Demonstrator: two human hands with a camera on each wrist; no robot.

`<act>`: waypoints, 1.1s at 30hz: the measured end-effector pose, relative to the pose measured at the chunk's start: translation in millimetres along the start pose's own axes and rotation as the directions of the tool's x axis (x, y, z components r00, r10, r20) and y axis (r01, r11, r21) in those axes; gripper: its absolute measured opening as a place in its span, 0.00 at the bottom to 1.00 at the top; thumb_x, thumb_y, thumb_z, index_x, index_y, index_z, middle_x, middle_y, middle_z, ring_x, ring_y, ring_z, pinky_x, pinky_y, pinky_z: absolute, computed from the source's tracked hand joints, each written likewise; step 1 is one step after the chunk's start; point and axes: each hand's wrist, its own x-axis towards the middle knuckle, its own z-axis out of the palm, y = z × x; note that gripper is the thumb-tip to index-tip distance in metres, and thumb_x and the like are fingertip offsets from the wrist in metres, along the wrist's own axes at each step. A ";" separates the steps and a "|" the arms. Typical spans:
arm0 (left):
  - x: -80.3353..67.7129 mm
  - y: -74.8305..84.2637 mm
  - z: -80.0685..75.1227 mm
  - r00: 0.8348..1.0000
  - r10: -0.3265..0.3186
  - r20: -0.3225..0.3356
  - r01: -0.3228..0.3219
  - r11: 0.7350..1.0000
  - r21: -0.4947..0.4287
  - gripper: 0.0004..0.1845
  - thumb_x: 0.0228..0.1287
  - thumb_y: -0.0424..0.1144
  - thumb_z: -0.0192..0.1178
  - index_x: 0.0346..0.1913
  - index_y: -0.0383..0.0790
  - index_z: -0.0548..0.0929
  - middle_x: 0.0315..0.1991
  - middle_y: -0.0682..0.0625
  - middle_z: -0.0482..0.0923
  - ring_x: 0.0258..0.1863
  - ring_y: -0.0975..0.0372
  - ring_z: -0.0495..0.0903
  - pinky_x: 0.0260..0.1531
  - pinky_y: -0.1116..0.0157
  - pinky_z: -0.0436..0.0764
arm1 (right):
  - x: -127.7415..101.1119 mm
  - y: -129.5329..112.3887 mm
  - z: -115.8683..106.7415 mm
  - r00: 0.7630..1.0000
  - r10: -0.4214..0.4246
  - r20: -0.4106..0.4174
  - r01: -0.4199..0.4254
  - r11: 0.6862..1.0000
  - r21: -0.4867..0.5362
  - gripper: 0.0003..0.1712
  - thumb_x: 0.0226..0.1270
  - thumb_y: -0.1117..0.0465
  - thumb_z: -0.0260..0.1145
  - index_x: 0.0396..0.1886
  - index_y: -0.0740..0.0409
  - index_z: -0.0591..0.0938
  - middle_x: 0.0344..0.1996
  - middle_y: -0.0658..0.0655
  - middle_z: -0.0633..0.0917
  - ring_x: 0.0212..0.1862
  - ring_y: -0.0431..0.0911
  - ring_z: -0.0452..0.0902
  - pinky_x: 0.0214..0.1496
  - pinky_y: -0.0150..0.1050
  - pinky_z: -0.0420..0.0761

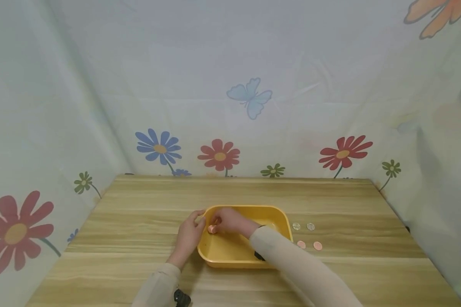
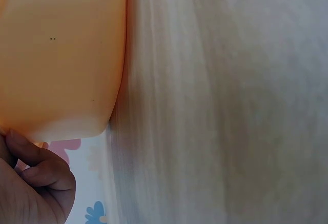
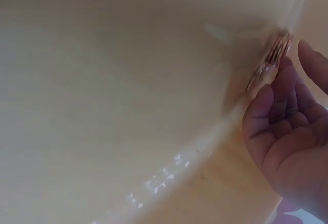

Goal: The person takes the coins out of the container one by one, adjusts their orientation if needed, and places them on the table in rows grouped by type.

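Note:
A yellow plastic tray (image 1: pixel 238 263) stands on the wooden table. My left hand (image 1: pixel 190 234) grips the tray's left end near the rim; in the left wrist view its fingers (image 2: pixel 43 170) are bent beside the tray's outer corner. My right hand (image 1: pixel 230 221) reaches inside the tray toward the left wall, where copper-coloured coins (image 1: pixel 212 229) lie together. In the right wrist view these coins (image 3: pixel 277 49) lean in an overlapping row against the wall. One fingertip touches or nearly touches them, while another digit stands apart; no coin shows pinched between them.
Right of the tray lie two silver-coloured coins, one nearer coin (image 1: pixel 296 226) and one farther coin (image 1: pixel 310 227). In front of them are two copper coins, a left one (image 1: pixel 301 244) and a right one (image 1: pixel 317 245). A flower-printed curtain (image 1: pixel 249 140) surrounds the table (image 1: pixel 146 204).

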 end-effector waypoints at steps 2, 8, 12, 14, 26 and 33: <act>0.1 -0.2 0.0 1.000 -0.001 0.003 0.001 1.000 0.000 0.20 0.77 0.38 0.53 0.66 0.36 0.78 0.16 0.55 0.66 0.16 0.65 0.65 0.18 0.69 0.67 | 1.3 -0.1 1.3 1.000 0.003 -0.001 -0.003 1.000 -0.005 0.08 0.64 0.60 0.75 0.37 0.61 0.88 0.31 0.54 0.87 0.32 0.41 0.72 0.38 0.31 0.73; -0.1 1.1 0.3 1.000 -0.011 -0.004 0.011 1.000 -0.005 0.20 0.76 0.38 0.53 0.65 0.36 0.79 0.17 0.54 0.67 0.17 0.65 0.65 0.18 0.69 0.67 | 3.7 -0.2 3.8 1.000 0.009 -0.008 -0.009 0.998 -0.070 0.09 0.63 0.58 0.75 0.36 0.59 0.88 0.30 0.51 0.86 0.32 0.39 0.72 0.39 0.31 0.74; -0.1 3.1 0.0 1.000 -0.013 -0.011 0.013 1.000 -0.009 0.19 0.76 0.38 0.54 0.65 0.36 0.79 0.16 0.55 0.66 0.17 0.66 0.65 0.18 0.70 0.67 | 2.9 -3.1 2.9 1.000 0.011 -0.010 -0.011 0.995 -0.094 0.09 0.64 0.58 0.75 0.35 0.59 0.88 0.32 0.52 0.87 0.34 0.39 0.73 0.42 0.32 0.77; -0.6 3.8 -0.3 1.000 -0.014 -0.010 0.014 1.000 -0.008 0.19 0.76 0.38 0.54 0.65 0.36 0.79 0.16 0.55 0.65 0.17 0.66 0.65 0.18 0.70 0.67 | 2.4 -4.3 2.6 1.000 0.012 -0.011 -0.013 0.995 -0.102 0.08 0.64 0.59 0.75 0.35 0.60 0.88 0.32 0.53 0.87 0.33 0.40 0.73 0.42 0.33 0.77; -2.6 6.8 -1.3 1.000 -0.022 0.001 0.022 1.000 -0.009 0.20 0.77 0.39 0.53 0.66 0.37 0.78 0.16 0.55 0.64 0.17 0.66 0.65 0.18 0.70 0.67 | 0.1 -4.0 -1.7 1.000 0.020 -0.023 -0.022 0.996 -0.083 0.13 0.60 0.59 0.77 0.23 0.63 0.86 0.19 0.47 0.78 0.24 0.38 0.67 0.29 0.28 0.67; -4.1 6.9 -1.9 1.000 -0.013 -0.014 0.013 1.000 -0.016 0.19 0.76 0.37 0.54 0.65 0.35 0.79 0.17 0.52 0.71 0.17 0.66 0.68 0.19 0.70 0.69 | -1.3 -2.2 -7.2 1.000 0.005 -0.005 -0.005 0.992 -0.127 0.08 0.65 0.64 0.72 0.27 0.62 0.88 0.24 0.51 0.84 0.27 0.38 0.69 0.33 0.28 0.71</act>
